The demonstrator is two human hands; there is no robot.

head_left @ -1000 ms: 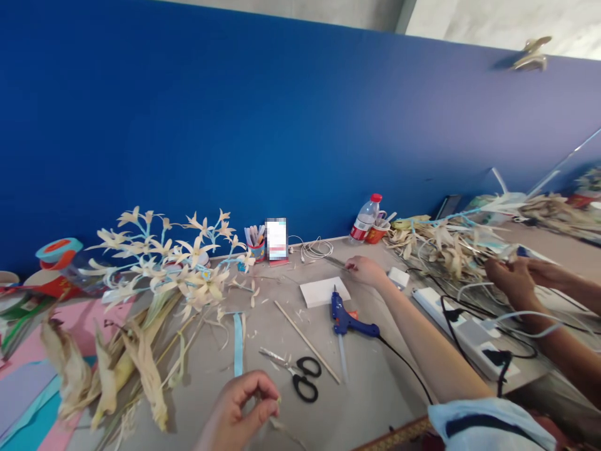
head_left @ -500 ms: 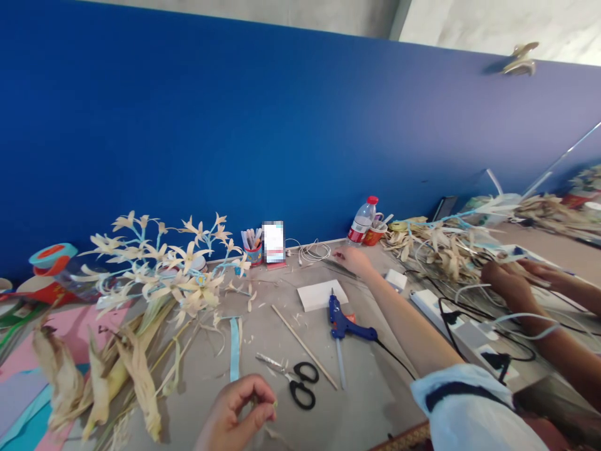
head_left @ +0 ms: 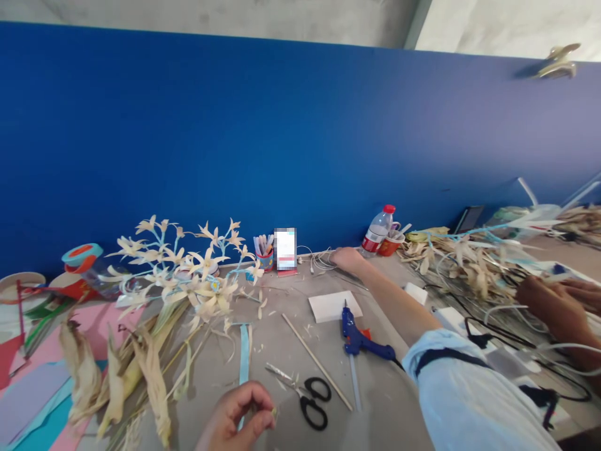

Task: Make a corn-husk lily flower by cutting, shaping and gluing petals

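Low in the middle, my left hand (head_left: pixel 241 416) is closed in a pinch; only a tiny pale greenish bit shows at the fingertips, too small to name. Behind it lies a light blue strip (head_left: pixel 244 351). To its right rest black-handled scissors (head_left: pixel 305 394) and a thin stick (head_left: pixel 317 362). My right hand (head_left: pixel 348 259) reaches far out to the table's back, beside a coiled white cable (head_left: pixel 323 260), its fingers mostly turned from view. A blue glue gun (head_left: pixel 359 338) lies between my hands, its nozzle over a white paper (head_left: pixel 334 305).
Pale husk flowers on blue stems (head_left: pixel 201 266) spread at left, above dried corn husks (head_left: pixel 153 382). A phone (head_left: pixel 285 250), a pen cup (head_left: pixel 264 258) and a bottle (head_left: pixel 378 232) stand along the blue partition (head_left: pixel 282 138). Another person's hands (head_left: pixel 549 300) work at right among cables.
The view has shifted a little left, so things sit further right. My right hand has moved slightly left, closer to the coiled cable. My left hand keeps its pinch.
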